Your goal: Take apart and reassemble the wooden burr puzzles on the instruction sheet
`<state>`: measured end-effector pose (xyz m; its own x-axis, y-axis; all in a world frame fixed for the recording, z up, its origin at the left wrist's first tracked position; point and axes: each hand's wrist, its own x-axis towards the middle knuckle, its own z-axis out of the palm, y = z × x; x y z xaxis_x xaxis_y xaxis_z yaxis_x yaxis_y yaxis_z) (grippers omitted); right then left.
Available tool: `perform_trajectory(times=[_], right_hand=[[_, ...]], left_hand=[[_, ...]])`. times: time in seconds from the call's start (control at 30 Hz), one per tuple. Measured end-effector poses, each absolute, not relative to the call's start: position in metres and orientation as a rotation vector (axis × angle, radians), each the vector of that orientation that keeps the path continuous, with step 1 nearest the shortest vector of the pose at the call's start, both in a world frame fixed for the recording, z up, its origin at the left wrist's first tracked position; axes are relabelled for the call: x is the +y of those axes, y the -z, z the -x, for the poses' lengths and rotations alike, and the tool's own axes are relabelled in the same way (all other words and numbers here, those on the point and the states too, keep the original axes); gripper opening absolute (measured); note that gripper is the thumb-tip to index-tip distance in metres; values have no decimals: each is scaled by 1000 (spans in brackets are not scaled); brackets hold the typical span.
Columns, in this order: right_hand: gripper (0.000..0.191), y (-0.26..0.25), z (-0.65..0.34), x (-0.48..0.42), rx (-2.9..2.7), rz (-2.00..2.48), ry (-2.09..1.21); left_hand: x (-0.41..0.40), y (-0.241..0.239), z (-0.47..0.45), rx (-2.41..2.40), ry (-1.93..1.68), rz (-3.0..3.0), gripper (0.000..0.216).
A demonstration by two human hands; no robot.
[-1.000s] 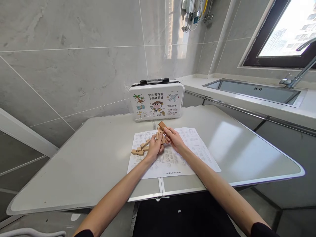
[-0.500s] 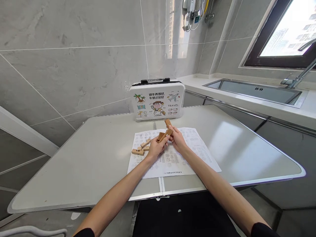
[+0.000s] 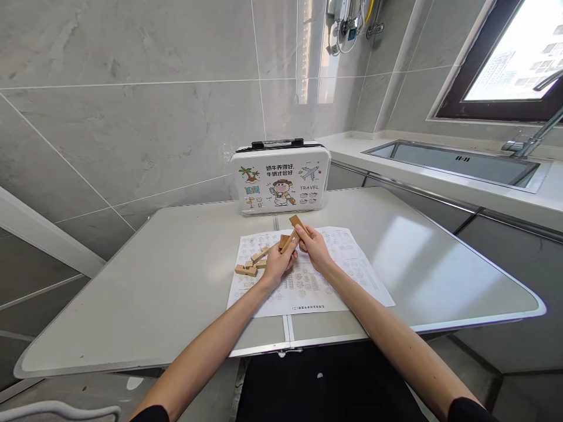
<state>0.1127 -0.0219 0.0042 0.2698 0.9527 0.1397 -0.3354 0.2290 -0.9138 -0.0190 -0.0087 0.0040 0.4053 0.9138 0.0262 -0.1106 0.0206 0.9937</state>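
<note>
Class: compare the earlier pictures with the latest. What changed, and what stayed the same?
The right hand shifted slightly right and turned its wooden bar to a new slant above the wooden pieces in the left hand. Nothing was let go. Loose blocks, paper sheet and tin case stayed put.

Bright daylight pours in from the window [image 3: 514,58], blown out white. Glare patches lie on the surface [image 3: 396,234] and the wall tiles [image 3: 308,88]. Shadows are soft. Wide-angle distortion bends the edges; focus is sharp.

cartoon case [image 3: 280,179] behind paper sheet [image 3: 347,275]; sink [image 3: 453,159] far right.
</note>
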Motion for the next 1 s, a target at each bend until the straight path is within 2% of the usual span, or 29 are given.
perform_trajectory(times=[0.5,1.0], right_hand=[[45,-2,-118,-19,-707,991,-971],[48,-1,-119,-18,-677,948,-1006]], left_hand=[[-10,-5,18,802,-1003,-1247,42],[-9,-3,19,787,-1055,-1194,53]])
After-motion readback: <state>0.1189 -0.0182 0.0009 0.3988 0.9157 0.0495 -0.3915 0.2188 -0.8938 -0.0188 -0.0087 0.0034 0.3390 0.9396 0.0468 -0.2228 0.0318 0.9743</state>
